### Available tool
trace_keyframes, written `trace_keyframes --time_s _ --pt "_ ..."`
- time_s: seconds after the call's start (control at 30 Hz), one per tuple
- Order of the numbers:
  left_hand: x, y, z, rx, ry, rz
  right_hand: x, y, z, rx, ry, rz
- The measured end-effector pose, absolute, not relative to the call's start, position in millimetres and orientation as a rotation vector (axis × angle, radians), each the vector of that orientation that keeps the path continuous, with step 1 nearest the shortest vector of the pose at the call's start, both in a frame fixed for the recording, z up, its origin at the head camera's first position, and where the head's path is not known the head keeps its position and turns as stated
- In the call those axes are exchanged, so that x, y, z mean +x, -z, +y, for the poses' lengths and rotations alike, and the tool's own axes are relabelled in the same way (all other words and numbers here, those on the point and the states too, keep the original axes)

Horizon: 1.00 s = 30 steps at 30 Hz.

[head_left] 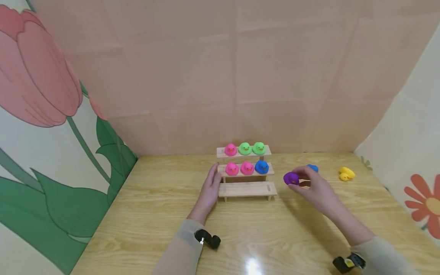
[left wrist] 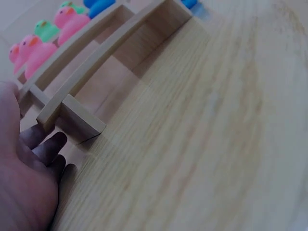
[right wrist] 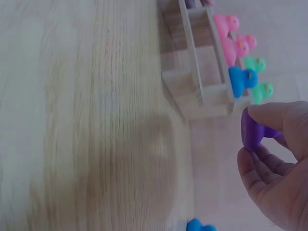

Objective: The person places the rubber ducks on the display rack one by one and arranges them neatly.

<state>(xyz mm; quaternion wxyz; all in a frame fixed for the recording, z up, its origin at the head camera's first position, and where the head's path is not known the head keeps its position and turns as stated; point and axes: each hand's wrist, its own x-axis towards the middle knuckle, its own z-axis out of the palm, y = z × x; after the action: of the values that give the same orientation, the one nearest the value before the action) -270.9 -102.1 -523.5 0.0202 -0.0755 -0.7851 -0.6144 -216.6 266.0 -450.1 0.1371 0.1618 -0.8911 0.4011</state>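
Between thumb and fingers, my right hand [head_left: 317,189] pinches a purple rubber duck [head_left: 291,178], held up to the right of a three-tier wooden stand [head_left: 247,190]. My left hand [head_left: 209,187] rests at the stand's left end; in the left wrist view its fingers [left wrist: 50,147] lie by the end of the lowest step. On the top tier sit a pink duck [head_left: 230,149] and two green ducks [head_left: 245,148]. The middle tier carries two pink ducks [head_left: 232,169] and a blue duck [head_left: 262,167] at its right end. The lowest tier is bare.
Another blue duck [head_left: 313,168] is on the wooden table [head_left: 165,214], partly behind my right hand. Farther right are yellow ducks [head_left: 346,173] close together. A plain pinkish backdrop [head_left: 237,76] hangs behind the stand, with flower-printed panels [head_left: 426,126] at the sides.
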Motion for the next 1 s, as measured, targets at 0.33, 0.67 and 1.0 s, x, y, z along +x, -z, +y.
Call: trace_keyframes --time_s 0.33,0.67,1.0 --pt "-269.1 524.8 -103.1 -0.191 1.940 -2.452 -211.9 449.7 238.9 0.522 -1.205 -2.561" --pt "-267.4 523.4 -103.2 -0.196 1.939 -2.466 -208.8 449.7 214.3 0.553 -1.275 -2.569" --pt "-268.3 523.4 -103.2 -0.203 1.931 -2.469 -211.0 455.8 183.1 0.605 -1.381 -2.538"
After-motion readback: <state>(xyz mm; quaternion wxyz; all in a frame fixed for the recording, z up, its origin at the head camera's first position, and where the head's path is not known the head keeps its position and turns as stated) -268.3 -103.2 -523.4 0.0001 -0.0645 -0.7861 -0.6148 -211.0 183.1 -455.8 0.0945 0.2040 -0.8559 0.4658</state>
